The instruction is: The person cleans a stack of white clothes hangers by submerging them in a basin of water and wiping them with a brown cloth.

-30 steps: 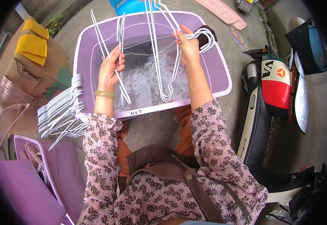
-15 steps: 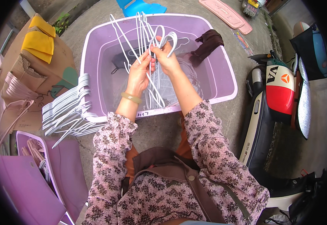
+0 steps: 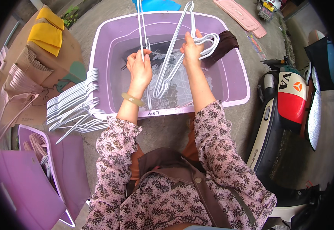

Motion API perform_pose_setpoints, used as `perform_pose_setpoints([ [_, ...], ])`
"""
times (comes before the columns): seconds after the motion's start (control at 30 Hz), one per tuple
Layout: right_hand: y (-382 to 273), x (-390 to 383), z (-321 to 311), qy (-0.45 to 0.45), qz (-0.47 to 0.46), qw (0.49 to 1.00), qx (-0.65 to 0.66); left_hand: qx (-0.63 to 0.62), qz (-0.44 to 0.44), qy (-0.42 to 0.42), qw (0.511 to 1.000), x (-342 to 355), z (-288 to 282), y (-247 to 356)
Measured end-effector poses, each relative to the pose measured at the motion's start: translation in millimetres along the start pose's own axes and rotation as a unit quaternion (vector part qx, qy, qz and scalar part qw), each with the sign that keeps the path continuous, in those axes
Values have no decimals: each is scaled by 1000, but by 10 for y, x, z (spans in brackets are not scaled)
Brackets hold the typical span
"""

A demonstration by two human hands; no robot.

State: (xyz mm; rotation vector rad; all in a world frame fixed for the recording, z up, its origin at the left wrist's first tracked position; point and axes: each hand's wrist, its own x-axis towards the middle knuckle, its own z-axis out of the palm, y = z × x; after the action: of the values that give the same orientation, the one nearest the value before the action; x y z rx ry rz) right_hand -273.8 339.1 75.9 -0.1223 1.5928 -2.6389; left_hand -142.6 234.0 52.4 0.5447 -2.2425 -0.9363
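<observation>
Over the purple tub (image 3: 236, 82) I hold white clothes hangers in both hands. My left hand (image 3: 139, 73) is closed round a narrow white hanger (image 3: 141, 30) that stands nearly upright, its lower part reaching down into the tub. My right hand (image 3: 192, 50) grips a bundle of white hangers (image 3: 167, 76), with several hooks curling out on its right side. Below the hands, more white hangers lie in the water, along with something dark. A dark brown cloth (image 3: 225, 44) drapes over the tub's right rim.
Many white hangers (image 3: 73, 99) hang on the tub's left rim. Further left stand a cardboard box (image 3: 71, 57) with yellow cloths (image 3: 46, 38) and pinkish hangers (image 3: 23, 82), and a purple bin (image 3: 69, 165). A scooter (image 3: 289, 96) is parked at right; a pink lid (image 3: 243, 19) lies behind.
My hands have moved apart, splitting the hangers they held together. The right hand's bundle has shifted right, while the left hand keeps a narrow hanger. The view has shifted slightly.
</observation>
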Motion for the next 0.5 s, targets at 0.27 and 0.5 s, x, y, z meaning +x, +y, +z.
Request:
perform_pose_setpoints([
  [0.27, -206, 188, -246, 13, 57, 998, 2, -626, -193, -221, 723, 195, -528, 141],
  [0.5, -122, 223, -392, -17, 162, 983, 88, -778, -117, -279, 551, 161, -525, 308],
])
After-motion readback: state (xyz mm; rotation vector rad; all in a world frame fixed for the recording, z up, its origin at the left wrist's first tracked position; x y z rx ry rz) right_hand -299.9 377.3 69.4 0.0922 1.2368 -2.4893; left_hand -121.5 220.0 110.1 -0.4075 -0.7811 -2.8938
